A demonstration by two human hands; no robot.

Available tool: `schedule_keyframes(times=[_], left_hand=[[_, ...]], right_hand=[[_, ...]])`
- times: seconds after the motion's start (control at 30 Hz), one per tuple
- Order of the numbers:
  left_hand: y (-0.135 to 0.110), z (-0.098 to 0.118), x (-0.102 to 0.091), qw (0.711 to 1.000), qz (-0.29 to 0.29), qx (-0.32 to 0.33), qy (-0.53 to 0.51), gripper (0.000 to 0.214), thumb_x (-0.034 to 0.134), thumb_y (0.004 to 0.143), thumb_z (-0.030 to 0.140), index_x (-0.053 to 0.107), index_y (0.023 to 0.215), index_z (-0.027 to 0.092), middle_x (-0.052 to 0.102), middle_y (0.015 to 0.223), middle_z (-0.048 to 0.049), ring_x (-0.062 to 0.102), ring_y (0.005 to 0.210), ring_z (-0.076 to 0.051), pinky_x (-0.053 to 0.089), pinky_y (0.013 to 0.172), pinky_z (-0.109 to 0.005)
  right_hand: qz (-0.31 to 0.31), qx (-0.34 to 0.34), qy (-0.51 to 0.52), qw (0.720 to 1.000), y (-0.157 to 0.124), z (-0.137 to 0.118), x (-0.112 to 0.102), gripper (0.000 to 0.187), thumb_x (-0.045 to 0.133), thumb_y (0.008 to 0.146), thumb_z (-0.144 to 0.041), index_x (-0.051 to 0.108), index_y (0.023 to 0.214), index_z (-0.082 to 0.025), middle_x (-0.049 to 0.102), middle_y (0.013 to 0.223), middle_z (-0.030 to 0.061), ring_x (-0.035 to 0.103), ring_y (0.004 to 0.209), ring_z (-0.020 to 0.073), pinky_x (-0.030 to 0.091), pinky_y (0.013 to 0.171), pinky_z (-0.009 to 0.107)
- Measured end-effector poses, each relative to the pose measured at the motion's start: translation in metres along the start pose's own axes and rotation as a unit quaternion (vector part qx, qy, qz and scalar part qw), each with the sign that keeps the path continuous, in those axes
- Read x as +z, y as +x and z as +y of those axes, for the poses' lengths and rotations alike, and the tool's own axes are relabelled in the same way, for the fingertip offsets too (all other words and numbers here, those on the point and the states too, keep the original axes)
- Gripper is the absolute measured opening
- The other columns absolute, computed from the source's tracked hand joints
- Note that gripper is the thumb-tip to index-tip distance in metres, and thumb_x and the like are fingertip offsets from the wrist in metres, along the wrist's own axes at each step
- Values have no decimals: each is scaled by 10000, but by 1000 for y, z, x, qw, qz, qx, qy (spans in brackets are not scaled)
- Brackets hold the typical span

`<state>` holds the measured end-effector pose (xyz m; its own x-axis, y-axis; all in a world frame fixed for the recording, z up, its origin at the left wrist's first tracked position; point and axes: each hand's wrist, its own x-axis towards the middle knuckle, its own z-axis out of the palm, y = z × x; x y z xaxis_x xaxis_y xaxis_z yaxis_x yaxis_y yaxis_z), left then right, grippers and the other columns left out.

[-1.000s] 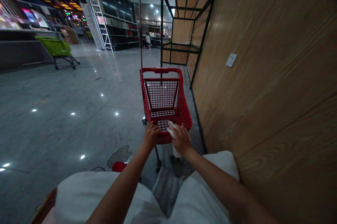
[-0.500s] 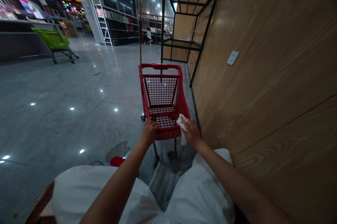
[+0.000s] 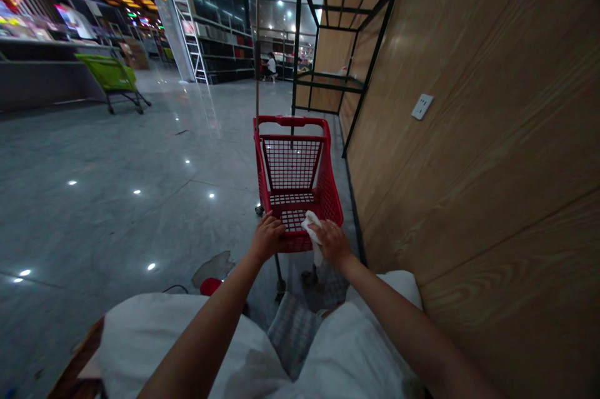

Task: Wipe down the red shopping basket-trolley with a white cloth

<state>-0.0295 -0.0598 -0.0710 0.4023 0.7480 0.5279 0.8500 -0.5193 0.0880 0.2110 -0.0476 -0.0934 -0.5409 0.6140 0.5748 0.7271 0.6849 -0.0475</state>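
Note:
A small red plastic shopping cart (image 3: pixel 294 174) stands on the grey floor right in front of me, close to a wooden wall. My left hand (image 3: pixel 267 237) is closed over the left part of the cart's near rim. My right hand (image 3: pixel 332 241) grips a crumpled white cloth (image 3: pixel 313 231) and presses it against the right part of the same rim. The cart's mesh basket looks empty. My knees in white clothing fill the bottom of the view.
A wood-panelled wall (image 3: pixel 469 136) with a white socket (image 3: pixel 422 106) runs along the right. A dark metal rack (image 3: pixel 337 55) stands behind the cart. A green cart (image 3: pixel 110 77) and a ladder (image 3: pixel 190 42) are far left. A checked cloth (image 3: pixel 293 330) lies between my knees.
My right hand with the cloth slid right along the near rim to its corner, then came back a little toward the middle. My left hand kept its hold on the rim.

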Motion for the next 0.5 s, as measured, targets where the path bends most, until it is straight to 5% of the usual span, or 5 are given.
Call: schedule_keyframes(times=[0.1, 0.17, 0.33, 0.5], left_hand=[[1, 3, 3, 1000, 14, -16, -1, 121, 702, 706, 298, 620, 669, 217, 648, 737, -32, 561, 826, -216, 364, 1072, -474], [1, 8, 6, 999, 27, -32, -3, 147, 717, 696, 316, 616, 665, 214, 640, 731, -32, 559, 830, -221, 362, 1071, -480], [1, 17, 9, 998, 39, -54, -17, 131, 710, 704, 301, 626, 657, 213, 635, 726, -31, 558, 812, -212, 378, 1052, -468], [0, 12, 9, 997, 47, -58, -34, 50, 681, 733, 258, 676, 764, 219, 659, 763, -29, 560, 809, -193, 375, 1051, -448]], right_hand=[[18, 41, -35, 998, -15, 29, -14, 353, 473, 881, -147, 561, 1207, -250, 606, 1161, 82, 523, 1091, 224, 395, 1005, 419], [27, 73, -46, 996, -16, 26, -15, 347, 472, 884, -143, 567, 1202, -243, 598, 1185, 91, 517, 1096, 232, 386, 1010, 433], [53, 111, -32, 992, 5, -33, 7, 357, 488, 865, -109, 588, 1190, -217, 596, 1203, 105, 515, 1092, 251, 292, 1068, 503], [63, 88, -24, 994, 24, -74, 27, 404, 486, 863, -105, 568, 1240, -223, 578, 1261, 105, 506, 1124, 251, 349, 1026, 456]])
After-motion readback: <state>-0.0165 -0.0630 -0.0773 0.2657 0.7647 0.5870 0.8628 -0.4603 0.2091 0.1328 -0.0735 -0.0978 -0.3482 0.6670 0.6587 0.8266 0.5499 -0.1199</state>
